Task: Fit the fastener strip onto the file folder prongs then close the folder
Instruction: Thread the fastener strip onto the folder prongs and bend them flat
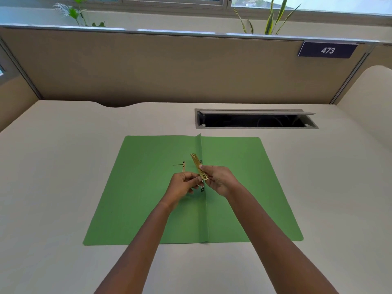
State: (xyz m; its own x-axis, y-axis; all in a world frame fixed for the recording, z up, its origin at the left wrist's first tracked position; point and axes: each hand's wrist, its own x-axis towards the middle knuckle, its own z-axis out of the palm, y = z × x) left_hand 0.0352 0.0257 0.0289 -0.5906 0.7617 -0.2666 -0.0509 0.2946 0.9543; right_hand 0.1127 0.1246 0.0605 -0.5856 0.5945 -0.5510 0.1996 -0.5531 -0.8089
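Here the right hand (219, 180) is pinching the strip (198, 166), its long axis tilting up-left, away from the person. The left hand (180, 186) is curling near its lower end; whether it is gripping is unclear. The folder (148, 198) is lying open.

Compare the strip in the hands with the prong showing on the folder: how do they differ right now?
The strip is lifted off the folder, pinched by the right hand with the left hand at its near end; the prong sits on the left leaf, untouched. The strip is wider, longer and punched with holes; the prong is a thin, narrow piece. The strip tilts diagonally; the prong runs roughly along the crease. Both are gold-coloured metal.
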